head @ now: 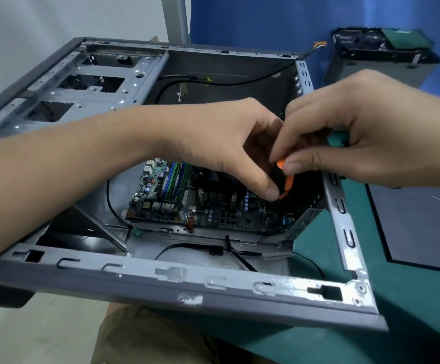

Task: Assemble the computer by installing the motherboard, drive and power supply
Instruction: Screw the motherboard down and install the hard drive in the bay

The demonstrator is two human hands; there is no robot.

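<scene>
The grey computer case lies open on its side, tilted toward me. Inside it sits the green motherboard, with memory sticks and a heatsink showing. Over the board's right side, my left hand and my right hand meet on a black and orange screwdriver handle. Both pinch it with curled fingers and thumbs. The tool's shaft and tip are hidden below the hands. A drive in its black bracket rests at the far right, outside the case.
Black cables run along the case floor and near the front rail. Empty drive bays sit at the case's upper left. A green mat with a grey panel lies to the right. A blue wall stands behind.
</scene>
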